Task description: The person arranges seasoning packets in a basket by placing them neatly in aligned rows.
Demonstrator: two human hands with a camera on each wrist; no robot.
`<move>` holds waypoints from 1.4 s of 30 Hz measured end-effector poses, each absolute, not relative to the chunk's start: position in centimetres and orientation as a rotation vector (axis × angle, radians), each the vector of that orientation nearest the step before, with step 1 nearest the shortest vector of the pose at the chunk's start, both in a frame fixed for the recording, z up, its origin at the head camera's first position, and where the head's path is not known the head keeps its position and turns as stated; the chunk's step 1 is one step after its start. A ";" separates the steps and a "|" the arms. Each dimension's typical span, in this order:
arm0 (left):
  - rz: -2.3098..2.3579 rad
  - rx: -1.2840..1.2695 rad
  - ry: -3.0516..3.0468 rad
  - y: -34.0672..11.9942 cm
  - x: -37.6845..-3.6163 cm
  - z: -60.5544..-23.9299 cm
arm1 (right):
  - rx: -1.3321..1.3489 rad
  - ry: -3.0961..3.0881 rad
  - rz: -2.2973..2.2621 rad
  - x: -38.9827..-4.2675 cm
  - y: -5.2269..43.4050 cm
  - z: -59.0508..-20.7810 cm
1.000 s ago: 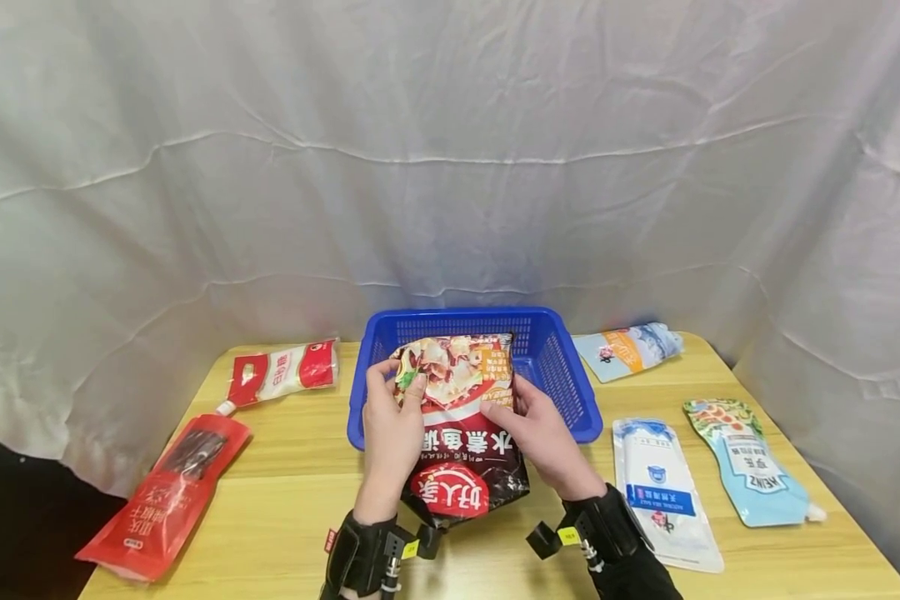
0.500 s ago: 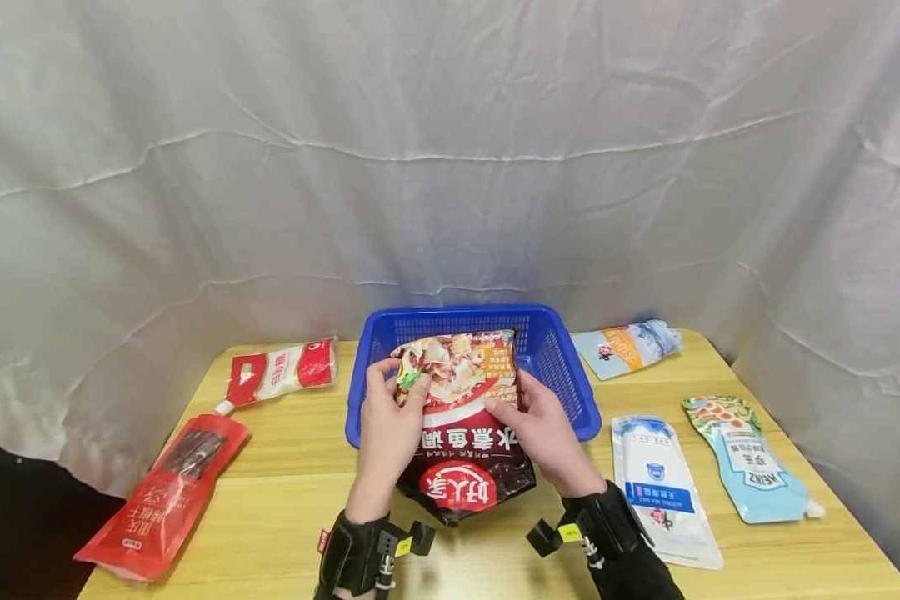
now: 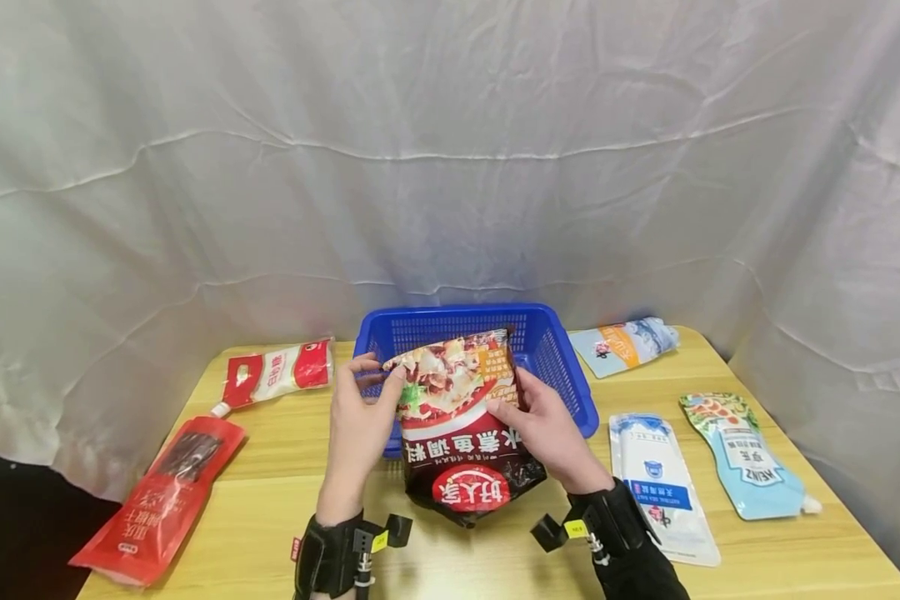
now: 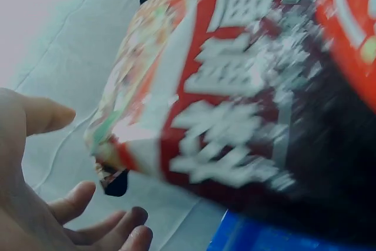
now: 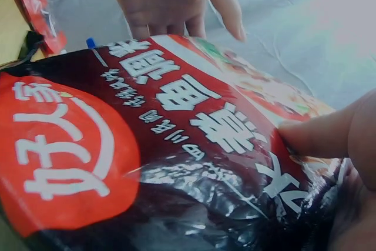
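Only the head view took in the whole spread; with the seasoning packet [image 3: 457, 412] as the dial's centre, the blue basket [image 3: 577, 383] lay at twelve o'clock, partly hidden behind it; a red-and-white pouch [image 3: 277, 373] sat between nine and ten, a red bag [image 3: 157, 500] between eight and nine, an orange-and-blue pouch [image 3: 622, 346] at two, a pale-blue spouted pouch [image 3: 753, 462] just past three and a white salt bag [image 3: 660, 492] nearer four, all on the wooden table [image 3: 270, 517]. The left hand [image 3: 363, 421], at nine o'clock, looked almost in contact from above; the left wrist view showed otherwise, its thumb and fingers spread and a gap between them and the packet's corner; the right hand [image 3: 555, 433], at three, pinched the opposite edge, and the right wrist view made plain its thumb pressed on the printed face. The packet was held tilted above the basket's near rim, its lower end over the table; whether that end touched the wood I could not tell. It was glossy and creased, with a food picture towards twelve, a pale curved band, white characters on dark red and a red oval at six on black; the lettering read upside down from the head camera.
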State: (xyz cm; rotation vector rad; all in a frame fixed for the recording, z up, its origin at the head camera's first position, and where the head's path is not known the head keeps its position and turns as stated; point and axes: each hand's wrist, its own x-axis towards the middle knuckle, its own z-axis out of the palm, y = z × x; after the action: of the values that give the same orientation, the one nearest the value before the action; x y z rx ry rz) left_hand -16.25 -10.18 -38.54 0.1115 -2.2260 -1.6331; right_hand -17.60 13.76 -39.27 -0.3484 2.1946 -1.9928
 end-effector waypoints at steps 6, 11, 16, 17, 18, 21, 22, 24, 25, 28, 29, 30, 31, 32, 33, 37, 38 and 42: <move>-1.567 -0.010 -2.241 -11.2 -16.1 -38.0 | -0.428 2.239 -1.883 -17.6 14.3 -39.1; -1.494 -0.152 -2.330 -11.7 -16.0 -37.8 | -0.519 2.308 -1.764 -17.6 14.7 -39.1; -1.457 -0.301 -2.410 -11.4 -15.7 -37.8 | -0.599 2.295 -1.692 -17.5 14.6 -39.2; -1.456 -0.315 -2.427 -11.3 -15.7 -37.7 | -0.606 2.283 -1.688 -17.5 14.6 -39.2; -1.452 -0.331 -2.446 -11.2 -15.6 -37.7 | -0.615 2.272 -1.681 -17.5 14.6 -39.2; -1.456 -0.358 -2.511 -10.8 -15.4 -37.7 | -0.629 2.259 -1.659 -17.4 14.5 -39.2; -1.452 -0.361 -2.535 -10.7 -15.3 -37.7 | -0.638 2.258 -1.651 -17.4 14.5 -39.2; -1.456 -0.361 -2.573 -10.5 -15.2 -37.7 | -0.658 2.252 -1.637 -17.4 14.4 -39.2; -1.458 -0.359 -2.588 -10.4 -15.2 -37.7 | -0.666 2.248 -1.634 -17.4 14.4 -39.2; -1.445 -0.358 -2.627 -10.1 -15.3 -37.8 | -0.673 2.239 -1.629 -17.4 14.3 -39.2; -1.438 -0.357 -2.638 -10.0 -15.3 -37.9 | -0.669 2.233 -1.630 -17.4 14.2 -39.2; -1.423 -0.356 -2.649 -10.0 -15.4 -37.9 | -0.663 2.231 -1.629 -17.3 14.2 -39.2; -1.411 -0.355 -2.658 -9.9 -15.4 -38.0 | -0.657 2.226 -1.630 -17.3 14.2 -39.2; -1.406 -0.352 -2.667 -9.9 -15.4 -38.0 | -0.650 2.223 -1.629 -17.3 14.2 -39.2; -1.399 -0.347 -2.674 -9.9 -15.4 -38.0 | -0.645 2.218 -1.627 -17.2 14.2 -39.1; -1.412 -0.311 -2.684 -9.9 -15.4 -38.1 | -0.631 2.209 -1.617 -17.2 14.2 -39.0; -1.417 -0.299 -2.683 -9.9 -15.3 -38.1 | -0.628 2.208 -1.615 -17.2 14.2 -39.0; -1.453 -0.258 -2.669 -10.0 -15.4 -38.2 | -0.629 2.194 -1.610 -17.1 14.2 -39.0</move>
State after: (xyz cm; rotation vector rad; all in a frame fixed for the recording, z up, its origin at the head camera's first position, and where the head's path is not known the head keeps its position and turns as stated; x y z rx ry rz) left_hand -15.38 -9.97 -38.19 -0.2584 -2.6687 -1.4530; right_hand -17.11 14.22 -39.02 -0.6287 2.1945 -1.6096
